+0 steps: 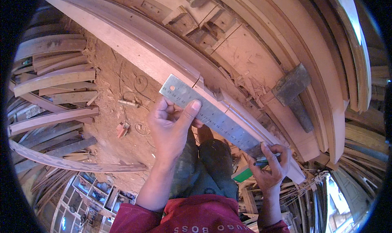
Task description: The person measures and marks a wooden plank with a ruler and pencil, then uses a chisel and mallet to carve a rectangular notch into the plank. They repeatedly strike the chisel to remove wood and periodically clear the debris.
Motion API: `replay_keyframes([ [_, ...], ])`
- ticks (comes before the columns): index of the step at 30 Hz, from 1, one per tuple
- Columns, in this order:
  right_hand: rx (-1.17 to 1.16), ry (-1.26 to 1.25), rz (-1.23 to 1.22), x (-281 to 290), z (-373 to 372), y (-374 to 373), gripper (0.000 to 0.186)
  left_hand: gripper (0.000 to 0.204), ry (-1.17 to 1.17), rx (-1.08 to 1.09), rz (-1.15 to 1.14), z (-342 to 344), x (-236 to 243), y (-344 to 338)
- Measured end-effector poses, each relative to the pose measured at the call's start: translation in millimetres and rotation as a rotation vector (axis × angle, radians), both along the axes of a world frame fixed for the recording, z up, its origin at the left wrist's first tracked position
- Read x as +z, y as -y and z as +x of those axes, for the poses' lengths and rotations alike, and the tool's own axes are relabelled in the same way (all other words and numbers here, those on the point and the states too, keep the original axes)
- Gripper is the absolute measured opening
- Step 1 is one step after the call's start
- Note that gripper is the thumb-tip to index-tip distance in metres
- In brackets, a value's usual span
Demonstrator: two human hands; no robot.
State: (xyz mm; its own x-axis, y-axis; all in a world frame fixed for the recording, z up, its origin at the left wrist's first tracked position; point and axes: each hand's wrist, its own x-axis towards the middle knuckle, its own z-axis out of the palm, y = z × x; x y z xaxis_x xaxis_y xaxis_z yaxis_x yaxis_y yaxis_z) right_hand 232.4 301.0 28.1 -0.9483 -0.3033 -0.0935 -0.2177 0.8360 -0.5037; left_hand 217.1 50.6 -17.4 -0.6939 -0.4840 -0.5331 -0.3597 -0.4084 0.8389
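Note:
A steel ruler [218, 119] lies slantwise along the edge of a long pale wooden board [134, 55]. My left hand [169, 124] pinches the ruler near its far left end, thumb on top and fingers curled beneath. At the ruler's other end, my right hand [271, 167] has its fingers closed at the metal and the board's edge. A small dark tip shows by the right fingers; what it belongs to is unclear. Just below that hand is a green-sided object [243, 175], partly hidden.
A hammer [293, 86] rests on the workpieces to the right, among wood shavings. Curved planks [335, 69] rise beyond it. Stacked timber [53, 86] lines the left side. A cord [141, 84] lies on the dusty floor, and a divided tray [98, 194] stands lower left.

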Motion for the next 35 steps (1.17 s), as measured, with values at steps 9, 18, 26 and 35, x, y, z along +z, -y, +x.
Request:
replay_keyframes([
  [9,0.0,-0.002,-0.012,-3.3,2.1,-3.3,0.056,0.019,0.003,0.01,-0.009,-0.4,0.1,-0.9],
  [18,0.011,-0.01,-0.016,-3.7,-0.2,-2.2,0.055,0.019,0.032,0.002,-0.03,-0.5,-1.1,-0.5],
  [26,-0.004,0.002,-0.016,-3.0,1.6,-2.1,0.051,0.021,0.022,-0.007,0.001,2.0,0.0,1.4],
  [35,-0.012,0.006,-0.029,-3.5,3.9,-3.9,0.051,0.022,0.044,-0.029,-0.024,3.4,0.8,2.3],
])
